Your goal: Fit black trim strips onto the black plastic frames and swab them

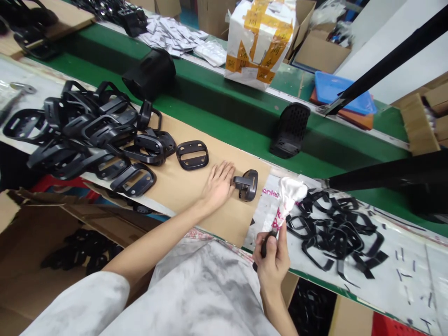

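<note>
My left hand (219,184) lies on the brown cardboard sheet (182,191), fingers spread, its fingertips touching a black plastic part (247,185) that stands upright at the sheet's right end. My right hand (272,259) is closed around the dark handle of a tool whose tip is wrapped in white cloth (290,196). The cloth end points up over a printed plastic sheet. A flat black frame part (192,155) lies alone to the left of my left hand.
A heap of black frame parts (87,130) covers the left of the bench. Trimmed black plastic strips (336,228) are piled at the right. Beyond runs a green conveyor (224,112) with a taped white package (261,39) and a black perforated part (290,129). Cardboard boxes sit below.
</note>
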`<state>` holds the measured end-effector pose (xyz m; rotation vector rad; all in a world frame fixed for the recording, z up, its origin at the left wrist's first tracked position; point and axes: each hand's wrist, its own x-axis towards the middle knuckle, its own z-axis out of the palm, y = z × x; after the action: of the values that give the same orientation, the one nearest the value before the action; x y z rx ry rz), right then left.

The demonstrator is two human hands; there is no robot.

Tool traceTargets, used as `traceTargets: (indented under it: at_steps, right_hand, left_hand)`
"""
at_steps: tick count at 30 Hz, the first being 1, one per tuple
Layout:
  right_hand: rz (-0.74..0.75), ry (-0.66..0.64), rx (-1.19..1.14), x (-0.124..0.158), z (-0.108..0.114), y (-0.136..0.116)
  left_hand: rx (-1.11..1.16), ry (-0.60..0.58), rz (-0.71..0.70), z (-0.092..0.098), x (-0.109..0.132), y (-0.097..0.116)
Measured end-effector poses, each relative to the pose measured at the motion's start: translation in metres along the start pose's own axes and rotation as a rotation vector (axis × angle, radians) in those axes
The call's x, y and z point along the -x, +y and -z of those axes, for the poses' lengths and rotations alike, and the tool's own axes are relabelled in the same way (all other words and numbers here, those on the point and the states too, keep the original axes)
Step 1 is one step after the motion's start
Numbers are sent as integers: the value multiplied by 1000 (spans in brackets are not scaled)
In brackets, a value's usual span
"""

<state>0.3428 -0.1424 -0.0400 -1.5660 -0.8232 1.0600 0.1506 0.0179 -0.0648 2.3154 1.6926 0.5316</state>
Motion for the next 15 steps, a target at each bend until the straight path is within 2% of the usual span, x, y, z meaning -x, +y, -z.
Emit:
traceTargets:
  at_steps: [1,5,6,8,11,15]
  right_hand:
    - [-18,-40,24,-1,-1,3]
    - [-248,-404,155,-21,7,0]
    - [-277,-435,154,-27,11,-2]
    - [-267,-402,145,-34,18,-7]
    - [-148,-298,228,-37,23,-8]
    - [42,-239,418,-38,23,-3]
  left_hand:
    - [5,0,1,1,0,0]
    - [24,11,3,1,0,-1]
    - [25,14,3,1,0,-1]
    - [34,19,3,0,0,-3]
    - [126,31,5,2,0,-7]
    - [493,56,105,9,2,-8]
